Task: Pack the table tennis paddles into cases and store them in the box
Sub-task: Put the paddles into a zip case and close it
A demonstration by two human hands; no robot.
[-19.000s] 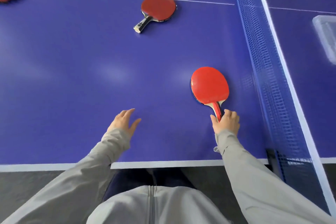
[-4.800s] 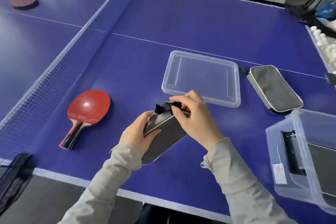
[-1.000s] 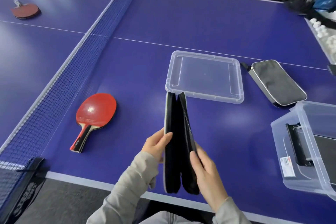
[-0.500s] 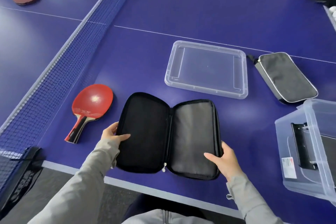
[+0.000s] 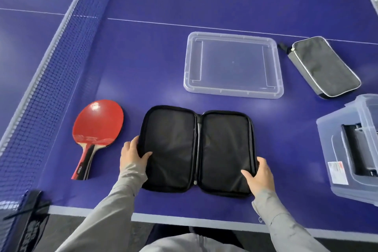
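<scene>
Paddle case [image 5: 197,150] lies spread open and flat near the table's [image 5: 153,57] front edge, a hand clamped on each side.
Left hand [image 5: 132,154] grips the left half's outer rim, thumb on the lining; right hand [image 5: 258,176] grips the right half's lower corner. Red paddle [image 5: 98,125] lies just left of the case, beside the net [image 5: 51,80]. Clear lid [image 5: 233,65] sits behind, zipped grey case [image 5: 325,67] further right, clear box [image 5: 351,149] at the right edge.
</scene>
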